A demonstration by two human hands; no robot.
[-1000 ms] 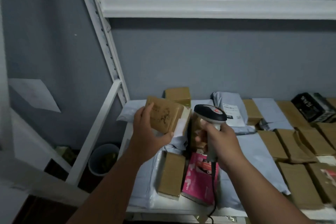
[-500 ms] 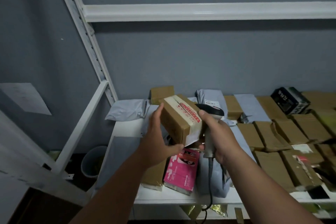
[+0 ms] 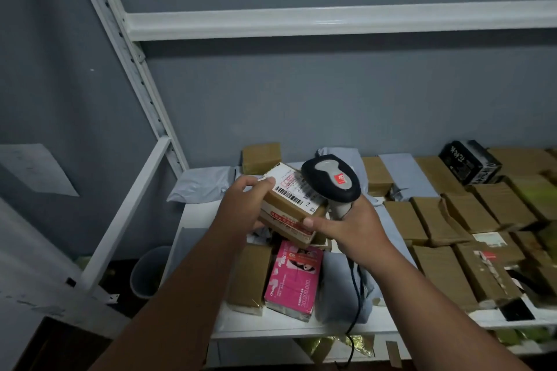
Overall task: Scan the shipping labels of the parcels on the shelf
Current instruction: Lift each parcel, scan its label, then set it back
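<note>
**Parcel held up under the scanner, label facing up**

Left hand (image 3: 241,208) grips a small brown parcel (image 3: 291,214) from its left side, fingers curled over the top edge, thumb below. The parcel sits in the air above the shelf (image 3: 193,238), tilted, its white shipping label (image 3: 289,185) with barcode turned upward.

Right hand (image 3: 352,227) wraps the grip of a corded scanner (image 3: 331,177); its thumb reaches across and touches the parcel's right end. The scanner's dark head hangs just beside and above the label's right edge, touching or nearly so; cannot tell which. Its cable drops past the shelf's front edge.

Parcel lies between the two hands, both in contact with it.

Below on the shelf: a pink package (image 3: 294,280) directly under the held parcel, a brown box just left of it, grey mailer bags, and rows of brown boxes running off to the right. A black box (image 3: 468,161) stands at the back right. A grey bin (image 3: 147,271) sits on the floor left of the shelf.
</note>
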